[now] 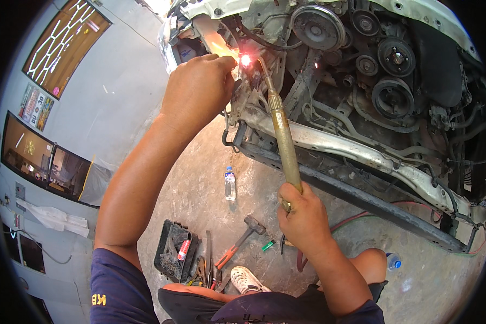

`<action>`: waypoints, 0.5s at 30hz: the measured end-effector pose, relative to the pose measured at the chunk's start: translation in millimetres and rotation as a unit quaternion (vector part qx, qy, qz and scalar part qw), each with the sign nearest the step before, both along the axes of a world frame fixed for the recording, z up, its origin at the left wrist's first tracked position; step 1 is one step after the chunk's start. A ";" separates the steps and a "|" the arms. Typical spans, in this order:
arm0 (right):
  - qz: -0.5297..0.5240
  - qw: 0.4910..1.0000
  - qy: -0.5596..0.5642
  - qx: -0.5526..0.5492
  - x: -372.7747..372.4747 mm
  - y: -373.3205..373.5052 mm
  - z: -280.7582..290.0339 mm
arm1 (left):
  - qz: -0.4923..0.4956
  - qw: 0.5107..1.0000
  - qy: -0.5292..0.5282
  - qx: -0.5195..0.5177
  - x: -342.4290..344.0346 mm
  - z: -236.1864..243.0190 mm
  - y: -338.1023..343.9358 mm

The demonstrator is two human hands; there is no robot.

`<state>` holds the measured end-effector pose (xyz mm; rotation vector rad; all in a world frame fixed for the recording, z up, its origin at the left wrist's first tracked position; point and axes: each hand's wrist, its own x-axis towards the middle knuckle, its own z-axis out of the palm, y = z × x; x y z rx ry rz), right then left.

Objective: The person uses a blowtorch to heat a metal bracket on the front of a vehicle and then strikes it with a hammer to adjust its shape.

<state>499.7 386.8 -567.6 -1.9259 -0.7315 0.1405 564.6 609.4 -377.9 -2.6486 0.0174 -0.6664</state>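
My right hand [302, 216] grips the lower end of a long brass gas torch [283, 137], which slants up to a curved tip. At that tip a bright red-white glowing spot [245, 59] burns on the metal of a car's front frame [329, 143]. My left hand [197, 89] is raised with its fingers closed right beside the glow; what it pinches is hidden by the glare. Above the torch sits the exposed engine with its pulleys and belts [362, 48].
On the concrete floor below lie a clear water bottle [230, 183], a hammer [248, 229], red-handled pliers [225, 258], a green-handled tool [268, 245] and a black tray of parts [173, 251]. Red and green hoses [356, 218] run right. My white shoe [245, 279] stands there.
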 end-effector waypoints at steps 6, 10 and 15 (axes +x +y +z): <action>-0.003 1.000 -0.003 0.003 0.6 0.5 -0.4 | -0.015 1.000 -0.014 0.003 0.8 -3.0 2.8; -0.001 1.000 0.006 -0.002 1.0 0.0 0.5 | -0.006 1.000 -0.006 -0.008 -0.8 -2.2 -2.0; 0.003 1.000 0.006 -0.006 0.8 -0.2 -0.8 | -0.003 1.000 -0.003 -0.008 -0.3 -3.2 -2.5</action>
